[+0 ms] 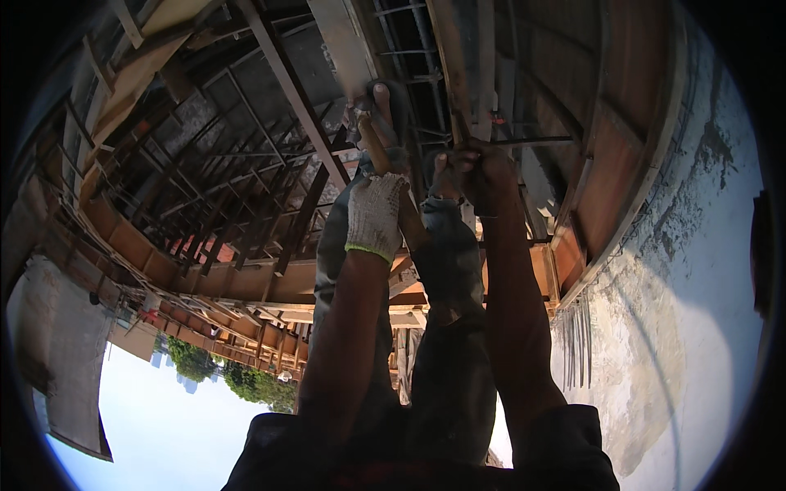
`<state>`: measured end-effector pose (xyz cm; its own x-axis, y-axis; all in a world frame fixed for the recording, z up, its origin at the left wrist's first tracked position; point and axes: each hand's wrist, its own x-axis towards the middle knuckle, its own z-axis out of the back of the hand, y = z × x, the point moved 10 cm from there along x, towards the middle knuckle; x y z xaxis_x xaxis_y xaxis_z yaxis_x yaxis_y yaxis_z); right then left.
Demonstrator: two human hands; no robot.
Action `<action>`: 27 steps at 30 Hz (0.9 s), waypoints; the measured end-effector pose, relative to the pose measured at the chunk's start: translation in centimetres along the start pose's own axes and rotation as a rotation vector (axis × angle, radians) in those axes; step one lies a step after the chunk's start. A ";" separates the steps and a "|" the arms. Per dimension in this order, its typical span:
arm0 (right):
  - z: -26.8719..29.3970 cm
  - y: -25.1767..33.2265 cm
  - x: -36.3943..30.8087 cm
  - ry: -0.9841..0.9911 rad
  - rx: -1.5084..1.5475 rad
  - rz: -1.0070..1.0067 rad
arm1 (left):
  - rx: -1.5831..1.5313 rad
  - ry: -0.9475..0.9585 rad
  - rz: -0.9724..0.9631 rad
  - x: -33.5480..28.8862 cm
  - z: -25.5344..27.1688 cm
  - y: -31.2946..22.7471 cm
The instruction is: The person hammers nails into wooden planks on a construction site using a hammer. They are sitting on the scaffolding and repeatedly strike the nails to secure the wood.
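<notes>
A white knit glove with a green cuff covers my left hand (375,214). Its fingers wrap round the wooden handle of a hammer (377,149), whose dark, blurred head lies beside my foot (381,96). The handle's other end sticks out below the glove, over my legs. My right hand (489,176) is bare and closed, at the lower end of a narrow wooden board (449,57). Shadow hides what its fingers hold. Between the hands runs a dark channel with steel reinforcing bars (422,49).
Wooden formwork panels (626,90) curve along the right, beside a rough pale wall (655,327). On the left, a timber beam (291,90) crosses above a deep grid of bars and props (237,180). A light board (340,41) lies ahead of my feet.
</notes>
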<state>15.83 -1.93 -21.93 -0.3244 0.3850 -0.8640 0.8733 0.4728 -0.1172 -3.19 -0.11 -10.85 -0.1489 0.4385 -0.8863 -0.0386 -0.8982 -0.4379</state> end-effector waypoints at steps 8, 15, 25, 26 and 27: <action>-6.7 10.4 7.7 -0.185 0.349 -0.040 | -0.060 -0.052 -0.228 4.2 3.5 -5.7; -10.9 11.3 10.3 -0.369 0.398 -0.219 | 0.131 -0.038 -0.441 5.2 4.2 -4.9; -5.1 14.1 7.2 -0.085 0.272 0.006 | 0.090 -0.018 -0.183 4.6 2.2 -6.4; -4.3 15.9 8.2 -0.099 0.194 0.079 | -0.381 -0.034 -0.024 4.4 1.6 -5.7; -5.4 14.9 8.9 -0.256 0.220 0.030 | -0.583 -0.079 0.124 4.0 1.7 -4.8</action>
<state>23.99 12.85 -28.69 -0.2197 0.1715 -0.9604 0.9477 0.2710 -0.1684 -5.31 5.92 -11.98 -0.1913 0.3074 -0.9322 0.5285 -0.7680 -0.3617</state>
